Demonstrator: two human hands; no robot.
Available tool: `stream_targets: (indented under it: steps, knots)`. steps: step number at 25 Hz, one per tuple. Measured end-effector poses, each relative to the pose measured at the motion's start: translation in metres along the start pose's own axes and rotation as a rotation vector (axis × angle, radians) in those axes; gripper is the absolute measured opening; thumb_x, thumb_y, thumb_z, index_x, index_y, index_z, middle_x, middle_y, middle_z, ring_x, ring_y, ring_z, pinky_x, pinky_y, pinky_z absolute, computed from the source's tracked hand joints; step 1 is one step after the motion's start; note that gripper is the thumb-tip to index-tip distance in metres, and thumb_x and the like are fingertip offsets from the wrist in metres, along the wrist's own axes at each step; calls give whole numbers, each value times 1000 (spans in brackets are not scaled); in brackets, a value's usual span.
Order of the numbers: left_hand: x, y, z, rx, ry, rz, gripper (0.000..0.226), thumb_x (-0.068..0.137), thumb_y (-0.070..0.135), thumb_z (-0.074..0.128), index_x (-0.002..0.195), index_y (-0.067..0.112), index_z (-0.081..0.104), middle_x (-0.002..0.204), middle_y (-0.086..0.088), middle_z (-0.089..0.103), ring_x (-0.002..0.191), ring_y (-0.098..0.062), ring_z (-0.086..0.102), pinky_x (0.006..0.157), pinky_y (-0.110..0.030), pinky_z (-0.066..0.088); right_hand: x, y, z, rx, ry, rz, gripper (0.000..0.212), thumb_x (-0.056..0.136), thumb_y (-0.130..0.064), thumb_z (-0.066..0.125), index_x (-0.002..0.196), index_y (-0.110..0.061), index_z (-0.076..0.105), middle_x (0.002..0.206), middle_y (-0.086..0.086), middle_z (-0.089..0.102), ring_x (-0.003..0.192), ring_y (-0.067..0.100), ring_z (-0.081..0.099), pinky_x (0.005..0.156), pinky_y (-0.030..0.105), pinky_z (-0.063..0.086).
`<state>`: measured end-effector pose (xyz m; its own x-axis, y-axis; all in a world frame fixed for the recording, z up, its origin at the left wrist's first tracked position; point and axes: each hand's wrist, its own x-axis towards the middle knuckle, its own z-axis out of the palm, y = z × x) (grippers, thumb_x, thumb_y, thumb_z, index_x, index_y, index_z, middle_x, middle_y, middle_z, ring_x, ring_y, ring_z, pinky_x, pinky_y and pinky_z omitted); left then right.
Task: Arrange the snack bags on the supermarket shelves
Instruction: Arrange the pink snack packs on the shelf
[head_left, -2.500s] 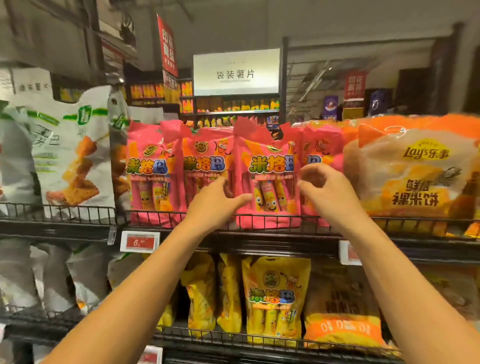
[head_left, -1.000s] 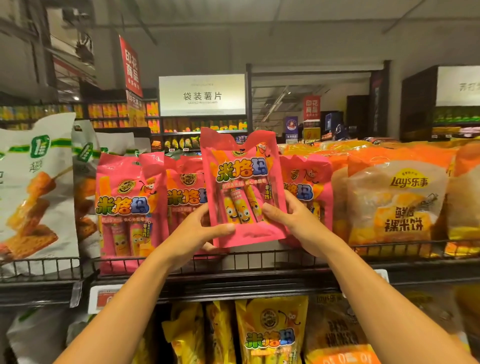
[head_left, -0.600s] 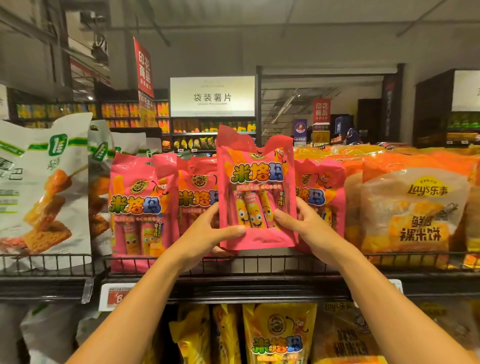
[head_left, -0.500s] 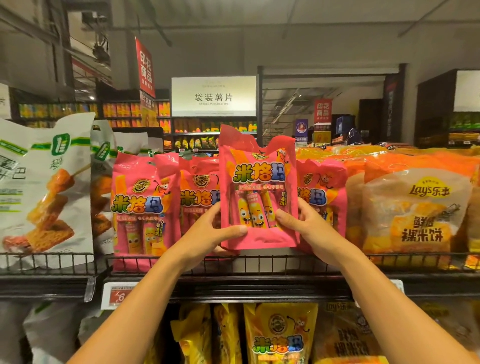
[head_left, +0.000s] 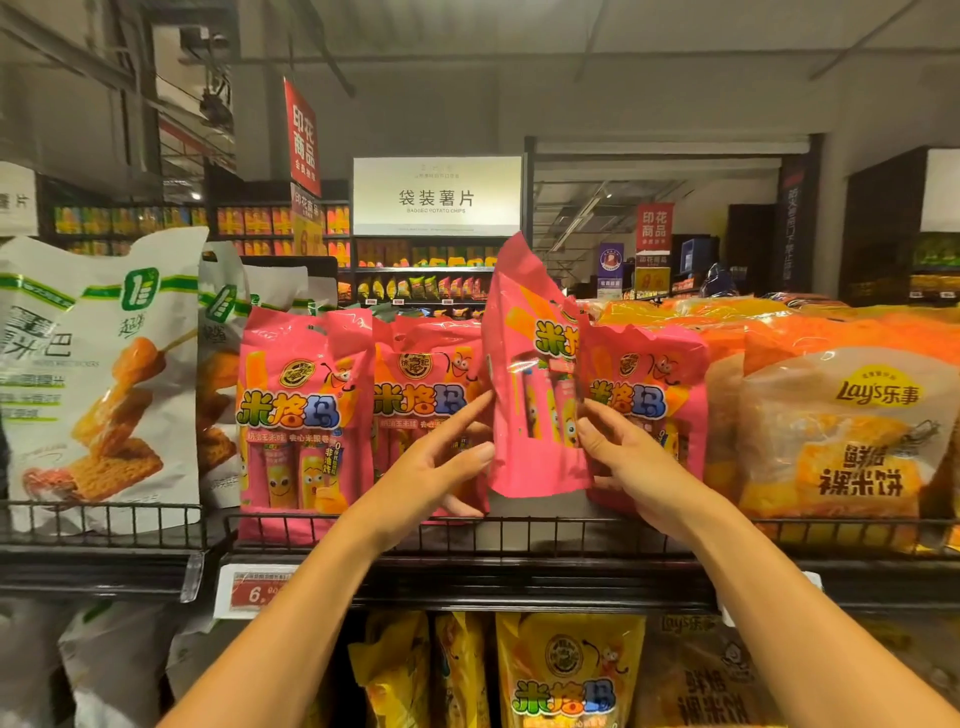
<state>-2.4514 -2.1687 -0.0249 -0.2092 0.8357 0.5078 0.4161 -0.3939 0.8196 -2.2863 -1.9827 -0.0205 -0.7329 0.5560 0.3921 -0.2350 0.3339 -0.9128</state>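
A pink snack bag (head_left: 524, 364) stands turned edge-on and tilted in the row on the top wire shelf (head_left: 519, 538). My right hand (head_left: 628, 462) grips its right edge, fingers tucked between it and the neighbouring pink bag (head_left: 647, 400). My left hand (head_left: 441, 462) has straight fingers, and the index fingertip touches the bag's left edge. Two more pink bags (head_left: 296, 415) (head_left: 421, 389) stand upright to the left, facing front.
White snack bags (head_left: 98, 384) fill the shelf's left end, and orange Lay's bags (head_left: 841, 431) the right. Yellow bags (head_left: 566, 675) sit on the shelf below. A red price tag (head_left: 254, 592) hangs on the shelf front. Further aisles lie behind.
The pink bag, held face-on in both hands above the rail, has turned sideways and gone back into the row. My left hand has let go and straightened.
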Motion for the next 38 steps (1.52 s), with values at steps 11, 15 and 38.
stream_targets:
  steps: [11,15,38]
  knots:
    - [-3,-3,8,77,-43,73,64,81,37,77,126,68,46,110,5,47,79,-2,51,70,-14,49,2,3,-2,-4,-162,31,32,98,-38,54,125,-54,58,123,-9,72,110,13,70,69,23,57]
    - [-2,-2,6,112,-19,54,66,75,58,68,131,70,38,132,13,49,110,-9,62,70,-23,56,6,7,-6,50,-99,24,30,100,-31,56,121,-52,58,116,-4,73,99,16,72,64,26,55]
    - [11,-9,-4,-83,91,-162,67,81,45,66,141,45,35,124,10,68,104,-19,71,64,-34,56,-9,-6,-2,157,-83,-108,56,85,-46,60,138,-32,50,126,-1,70,117,26,66,102,51,49]
